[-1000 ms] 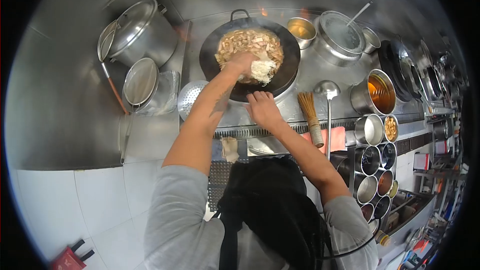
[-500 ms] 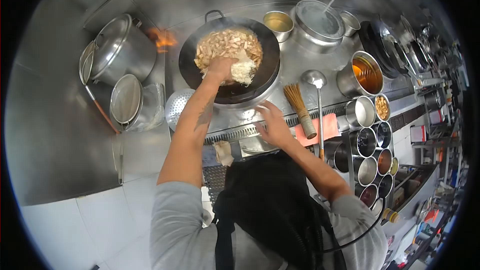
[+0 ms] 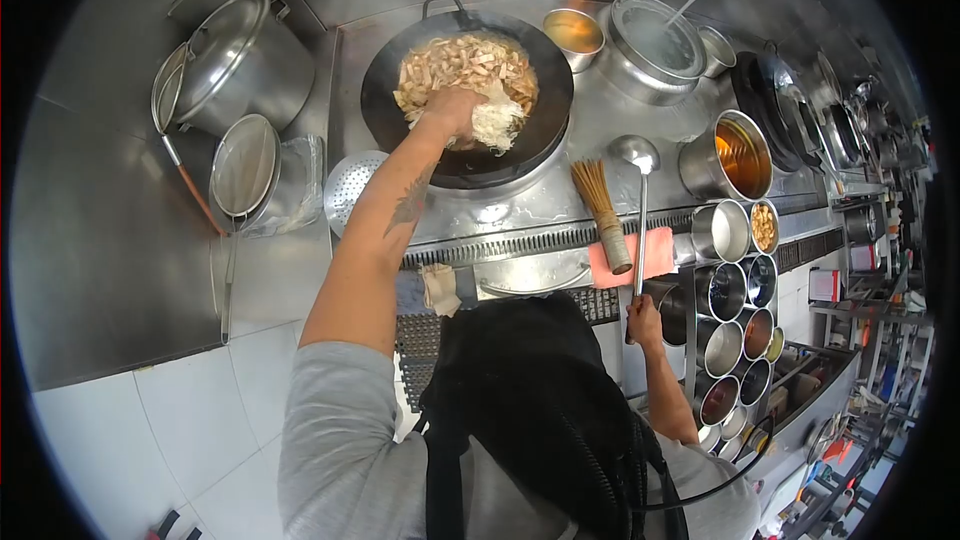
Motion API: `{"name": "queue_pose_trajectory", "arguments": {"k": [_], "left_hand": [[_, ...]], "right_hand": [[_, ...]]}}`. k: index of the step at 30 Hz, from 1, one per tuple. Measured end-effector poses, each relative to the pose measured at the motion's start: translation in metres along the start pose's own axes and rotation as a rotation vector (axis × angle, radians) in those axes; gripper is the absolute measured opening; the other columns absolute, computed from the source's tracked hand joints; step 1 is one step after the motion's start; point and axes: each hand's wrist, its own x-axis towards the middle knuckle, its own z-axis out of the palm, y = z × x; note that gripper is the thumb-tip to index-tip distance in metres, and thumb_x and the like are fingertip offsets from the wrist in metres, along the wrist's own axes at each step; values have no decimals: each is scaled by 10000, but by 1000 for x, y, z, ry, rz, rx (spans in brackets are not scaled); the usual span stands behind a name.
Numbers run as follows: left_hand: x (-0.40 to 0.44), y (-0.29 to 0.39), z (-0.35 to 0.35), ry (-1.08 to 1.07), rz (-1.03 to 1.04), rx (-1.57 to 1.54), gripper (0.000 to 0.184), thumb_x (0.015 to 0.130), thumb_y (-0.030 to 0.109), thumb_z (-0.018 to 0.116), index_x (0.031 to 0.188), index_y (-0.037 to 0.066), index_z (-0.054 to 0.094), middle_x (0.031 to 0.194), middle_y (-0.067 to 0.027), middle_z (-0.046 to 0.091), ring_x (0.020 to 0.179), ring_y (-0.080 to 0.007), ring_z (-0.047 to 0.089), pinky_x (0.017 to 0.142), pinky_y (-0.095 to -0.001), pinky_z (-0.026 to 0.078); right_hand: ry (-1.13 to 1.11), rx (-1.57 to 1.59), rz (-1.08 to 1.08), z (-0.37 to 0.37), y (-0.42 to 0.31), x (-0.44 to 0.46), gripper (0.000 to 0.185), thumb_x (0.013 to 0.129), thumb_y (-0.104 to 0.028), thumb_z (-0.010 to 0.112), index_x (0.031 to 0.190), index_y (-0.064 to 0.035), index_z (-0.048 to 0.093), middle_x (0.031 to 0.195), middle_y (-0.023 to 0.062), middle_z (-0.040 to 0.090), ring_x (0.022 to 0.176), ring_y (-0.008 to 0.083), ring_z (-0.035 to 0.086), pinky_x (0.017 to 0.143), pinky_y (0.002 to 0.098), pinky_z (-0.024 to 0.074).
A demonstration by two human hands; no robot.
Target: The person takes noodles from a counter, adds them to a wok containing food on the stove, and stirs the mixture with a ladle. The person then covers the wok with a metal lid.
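Observation:
Over the near half of a black wok (image 3: 400, 150), my left hand (image 3: 455, 112) is closed at a pale, stringy-looking bundle (image 3: 496, 126) that sticks out on its right side. My fingers are mostly hidden under the back of the hand, and what the bundle is made of cannot be made out. Chopped, light-brown pieces of food (image 3: 475, 65) fill the middle of the wok, with some steam above. My right hand (image 3: 643, 321) is wrapped round the lower handle of a metal ladle (image 3: 634, 152), whose bowl rests on the steel counter. A bamboo wok brush (image 3: 598, 200) lies left of the ladle.
A perforated skimmer (image 3: 350, 185) lies left of the wok, beside a strainer (image 3: 245, 165) and a lidded pot (image 3: 235, 65). Behind the ladle stand a pot under a tap (image 3: 655, 45) and a pot of orange-brown liquid (image 3: 740, 155). Several seasoning tins (image 3: 722, 290) line the right side.
My right hand has moved right and back from the counter edge and closed on the ladle handle. My left hand keeps its place over the wok. The view has shifted slightly.

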Motion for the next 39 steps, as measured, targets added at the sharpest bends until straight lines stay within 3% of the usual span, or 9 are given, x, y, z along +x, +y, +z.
{"name": "queue_pose_trajectory", "arguments": {"k": [6, 13, 39], "left_hand": [[-4, 3, -3, 2, -29, -11, 838, 580, 138, 849, 1375, 261, 611, 1204, -129, 696, 1149, -317, 638, 1007, -398, 500], [-3, 0, -4, -7, -18, -29, 848, 573, 149, 859, 1377, 257, 610, 1193, -132, 701, 1140, -319, 643, 997, -395, 507], [-3, 3, -8, -27, -34, 13, 868, 574, 170, 868, 1389, 294, 597, 1159, -122, 717, 1107, -304, 663, 976, -398, 522]], "right_hand": [[0, -49, -33, -1, -4, -1, 323, 918, -221, 651, 1124, 6, 547, 859, 210, 699, 840, 405, 698, 745, 497, 534], [-21, -27, -27, -5, -8, 0, 310, 912, -226, 657, 1084, 6, 546, 869, 230, 689, 855, 438, 682, 747, 506, 528], [5, -43, -75, -1, -3, 1, 254, 938, -219, 618, 1032, -6, 517, 826, 217, 685, 820, 427, 690, 714, 509, 526]]}}
